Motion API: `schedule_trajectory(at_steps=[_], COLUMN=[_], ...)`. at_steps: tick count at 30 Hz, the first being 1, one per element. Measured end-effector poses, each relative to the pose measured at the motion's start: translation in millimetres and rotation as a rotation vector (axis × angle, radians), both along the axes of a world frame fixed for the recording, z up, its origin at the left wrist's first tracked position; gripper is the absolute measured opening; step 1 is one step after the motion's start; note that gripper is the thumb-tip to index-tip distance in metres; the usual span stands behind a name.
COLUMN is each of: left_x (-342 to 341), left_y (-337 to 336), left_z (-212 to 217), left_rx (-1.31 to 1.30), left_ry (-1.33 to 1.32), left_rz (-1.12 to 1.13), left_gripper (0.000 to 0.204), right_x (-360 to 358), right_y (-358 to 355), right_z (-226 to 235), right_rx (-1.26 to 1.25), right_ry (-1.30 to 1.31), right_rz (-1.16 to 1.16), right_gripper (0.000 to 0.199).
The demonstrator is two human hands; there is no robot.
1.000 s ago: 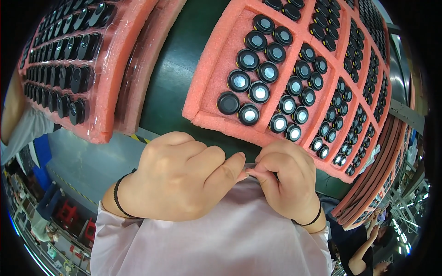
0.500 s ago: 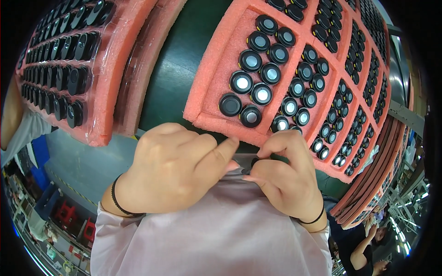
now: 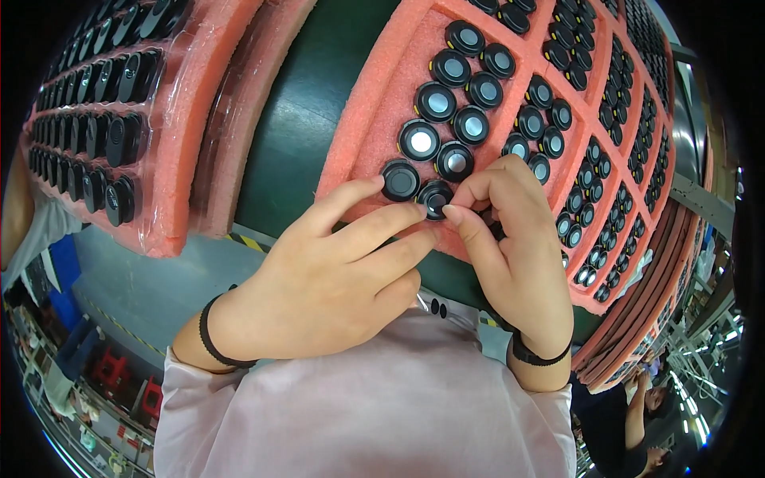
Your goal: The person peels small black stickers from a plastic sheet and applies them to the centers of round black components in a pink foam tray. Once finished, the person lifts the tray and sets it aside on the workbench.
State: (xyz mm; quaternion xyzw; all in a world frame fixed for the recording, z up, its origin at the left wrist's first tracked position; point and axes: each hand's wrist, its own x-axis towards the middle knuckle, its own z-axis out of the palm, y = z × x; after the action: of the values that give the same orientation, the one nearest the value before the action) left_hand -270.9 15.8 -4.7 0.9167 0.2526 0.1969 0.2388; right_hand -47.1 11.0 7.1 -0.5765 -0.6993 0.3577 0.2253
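My left hand (image 3: 343, 271) reaches over the near rim of a pink foam tray (image 3: 344, 151), fingers stretched and apart. Its index fingertip is at the side of a round black part with a dark centre (image 3: 401, 180). Its other fingertips come close to a neighbouring round black part (image 3: 434, 196), whose centre looks mostly dark with a small light patch. My right hand (image 3: 514, 247) has thumb and index finger pinched together at that part's right edge; whatever lies between them is too small to make out. Several round parts with silver centres (image 3: 438, 102) stand in the same compartment.
Another pink foam tray (image 3: 179, 151) with clear plastic and black oval parts (image 3: 123, 139) is at the left. Green table surface (image 3: 299, 103) shows between the trays. Stacked pink foam sheets (image 3: 649, 295) stand at the right. Two small black ovals (image 3: 438, 308) show below my hands. Co-workers are at both sides.
Both hands have moved from in front of my body up over the tray's near compartment. My left fingers have spread out. The nearest round part's centre, silver before, now looks mostly dark.
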Motion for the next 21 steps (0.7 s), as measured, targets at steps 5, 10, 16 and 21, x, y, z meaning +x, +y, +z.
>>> schedule_trajectory(at_steps=[5, 10, 16, 21], left_x=[0.2, 0.1, 1.1, 1.2], left_y=[-1.6, -4.0, -6.0, -6.2], left_z=[-2.5, -3.2, -4.5, -4.6], left_rx=[0.002, -0.017, -0.029, -0.026], left_ry=[0.043, 0.038, 0.033, 0.027], left_rz=[0.006, 0.019, 0.036, 0.040], left_gripper=[0.025, 0.025, 0.026, 0.026], right_x=[-3.1, -5.4, -7.4, -8.9], right_y=[1.9, 1.9, 1.8, 2.4], right_z=[-3.4, -3.2, -4.0, -5.0], right_rx=[0.036, 0.042, 0.074, 0.094], right_ry=[-0.035, -0.076, -0.113, -0.117], right_rz=[0.006, -0.004, -0.005, -0.008], right_gripper=[0.012, 0.012, 0.013, 0.014])
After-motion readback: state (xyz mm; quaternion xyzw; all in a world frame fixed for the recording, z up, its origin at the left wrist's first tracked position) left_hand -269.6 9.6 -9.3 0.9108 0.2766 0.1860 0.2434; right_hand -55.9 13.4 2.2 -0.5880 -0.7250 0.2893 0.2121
